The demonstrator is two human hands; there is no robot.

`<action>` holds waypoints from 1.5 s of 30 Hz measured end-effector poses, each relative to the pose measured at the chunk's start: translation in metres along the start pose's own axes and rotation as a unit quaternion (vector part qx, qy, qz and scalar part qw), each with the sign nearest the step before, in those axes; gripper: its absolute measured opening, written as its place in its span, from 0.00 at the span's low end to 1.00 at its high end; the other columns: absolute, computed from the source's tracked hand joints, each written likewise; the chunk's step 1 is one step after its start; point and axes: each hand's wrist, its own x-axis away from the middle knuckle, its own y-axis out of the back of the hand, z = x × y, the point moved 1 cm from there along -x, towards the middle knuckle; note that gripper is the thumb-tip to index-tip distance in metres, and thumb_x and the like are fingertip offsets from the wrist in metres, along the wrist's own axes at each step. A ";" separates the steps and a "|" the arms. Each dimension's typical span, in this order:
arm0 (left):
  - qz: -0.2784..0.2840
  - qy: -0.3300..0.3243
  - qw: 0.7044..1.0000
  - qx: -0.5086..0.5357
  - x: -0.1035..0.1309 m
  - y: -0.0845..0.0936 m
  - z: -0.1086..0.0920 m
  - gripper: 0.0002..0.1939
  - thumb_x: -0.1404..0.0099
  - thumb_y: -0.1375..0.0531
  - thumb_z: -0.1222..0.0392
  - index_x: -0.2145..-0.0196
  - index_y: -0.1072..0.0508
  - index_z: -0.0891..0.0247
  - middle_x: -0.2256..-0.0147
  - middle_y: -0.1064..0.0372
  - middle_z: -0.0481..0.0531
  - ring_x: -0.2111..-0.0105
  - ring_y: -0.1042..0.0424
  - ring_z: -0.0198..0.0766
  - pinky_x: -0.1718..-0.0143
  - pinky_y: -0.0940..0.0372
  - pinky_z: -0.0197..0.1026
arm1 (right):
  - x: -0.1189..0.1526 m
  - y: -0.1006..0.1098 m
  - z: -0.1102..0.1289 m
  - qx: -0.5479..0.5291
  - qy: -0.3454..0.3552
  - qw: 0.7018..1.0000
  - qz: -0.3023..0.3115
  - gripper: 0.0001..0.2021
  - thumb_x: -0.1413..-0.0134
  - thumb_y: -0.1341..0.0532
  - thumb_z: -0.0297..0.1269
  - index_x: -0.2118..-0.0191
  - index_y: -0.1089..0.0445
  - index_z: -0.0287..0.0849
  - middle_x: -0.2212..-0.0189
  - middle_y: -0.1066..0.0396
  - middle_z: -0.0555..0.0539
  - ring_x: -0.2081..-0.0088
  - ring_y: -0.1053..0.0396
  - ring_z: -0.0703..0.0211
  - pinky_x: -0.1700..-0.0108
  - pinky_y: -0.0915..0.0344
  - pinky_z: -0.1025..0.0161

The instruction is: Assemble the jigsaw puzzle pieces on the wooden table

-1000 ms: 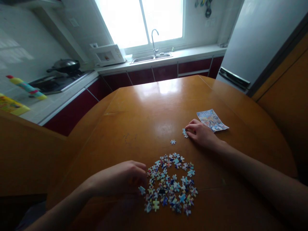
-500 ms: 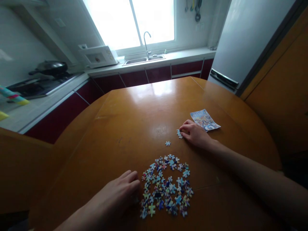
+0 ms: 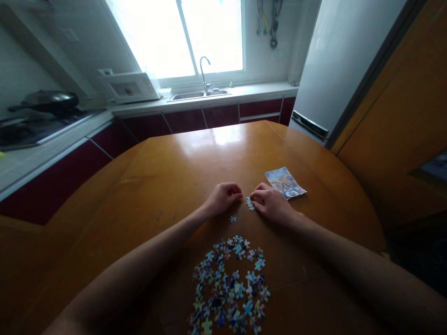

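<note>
Near the middle of the wooden table (image 3: 167, 186), my right hand (image 3: 269, 201) has its fingertips pressed on a small group of joined light puzzle pieces (image 3: 250, 203). Just left of that group is my left hand (image 3: 224, 197), its fingers curled together around a small pale piece (image 3: 242, 196) that barely shows at the fingertips. A single loose piece (image 3: 233, 218) lies below the two hands. Closer to me is a loose pile of many-coloured puzzle pieces (image 3: 239, 289). The printed picture sheet (image 3: 286, 183) lies flat behind my right hand.
Beyond the table's far edge runs a counter (image 3: 258, 89) with a sink (image 3: 199, 94) and a white microwave (image 3: 131, 87). A dark pan (image 3: 50, 100) sits on the stove at the left. A refrigerator (image 3: 338, 60) stands at the right.
My left hand has moved from beside the pile up to the joined pieces, with a small piece at its fingertips. My right hand stays on the group. The view has shifted slightly.
</note>
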 end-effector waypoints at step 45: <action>0.017 -0.138 0.980 -0.139 0.016 -0.008 0.003 0.22 0.41 0.47 0.77 0.58 0.21 0.58 0.58 0.29 0.52 0.55 0.31 0.41 0.51 0.34 0.43 | 0.000 0.000 0.000 -0.015 -0.004 1.000 0.004 0.05 0.40 0.37 0.34 0.60 0.22 0.45 0.58 0.29 0.46 0.58 0.29 0.57 0.56 0.33 0.61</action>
